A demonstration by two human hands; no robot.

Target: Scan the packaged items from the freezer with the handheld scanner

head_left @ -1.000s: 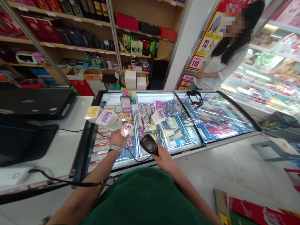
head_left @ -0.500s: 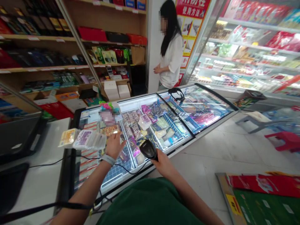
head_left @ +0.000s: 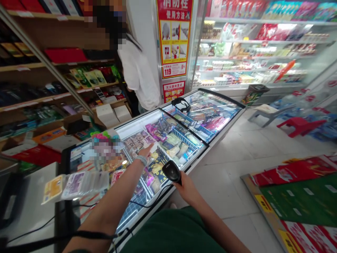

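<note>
Over the glass surface (head_left: 183, 127), the left hand (head_left: 144, 153) stretches its fingers to a white pack (head_left: 154, 147) lying near the middle; whether they pinch it cannot be told. A second ago that hand was at the red pack (head_left: 116, 175), now let go beside the stacked packs (head_left: 79, 184), so attention seems to have shifted. The right hand (head_left: 184, 184) is still wrapped around a scanner (head_left: 171, 171). Beyond, a person (head_left: 139, 73) stands by shelves (head_left: 63, 63).

On freezer (head_left: 184, 126): packs (head_left: 84, 183) at left, strap (head_left: 186, 104) toward far edge. Over near edge: scanner (head_left: 171, 171). Behind: shelving (head_left: 63, 32). Right: stools (head_left: 298, 125).
</note>
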